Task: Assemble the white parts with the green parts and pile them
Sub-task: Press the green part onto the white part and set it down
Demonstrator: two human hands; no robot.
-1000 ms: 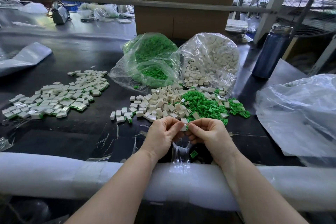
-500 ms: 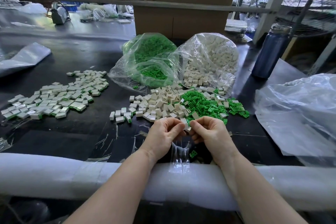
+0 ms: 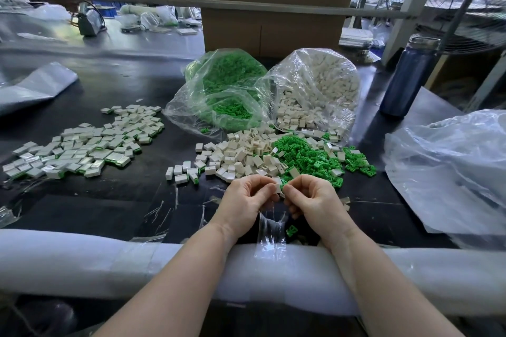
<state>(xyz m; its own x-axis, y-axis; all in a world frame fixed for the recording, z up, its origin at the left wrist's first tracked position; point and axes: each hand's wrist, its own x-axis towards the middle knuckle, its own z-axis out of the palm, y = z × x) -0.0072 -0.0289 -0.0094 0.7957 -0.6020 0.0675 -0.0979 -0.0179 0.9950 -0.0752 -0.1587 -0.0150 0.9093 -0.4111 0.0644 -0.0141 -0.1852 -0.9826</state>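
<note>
My left hand [image 3: 245, 198] and my right hand [image 3: 315, 200] meet fingertip to fingertip just above the black table, near its front edge. Between them they pinch a small white part [image 3: 277, 188]; a bit of green shows at my right fingertips. Just beyond the hands lies a heap of loose white parts [image 3: 241, 153], with a heap of loose green parts [image 3: 309, 156] to its right. A spread of assembled white-and-green pieces [image 3: 82, 145] lies at the left of the table.
Two open clear bags stand behind the heaps, one of green parts [image 3: 227, 90] and one of white parts [image 3: 317, 90]. A blue bottle [image 3: 408, 76] stands at the back right. A large crumpled plastic bag [image 3: 451, 167] lies right. White foam padding [image 3: 109, 262] lines the front edge.
Both hands have stayed in place. The fingertips have shifted slightly around the small white part between them.
</note>
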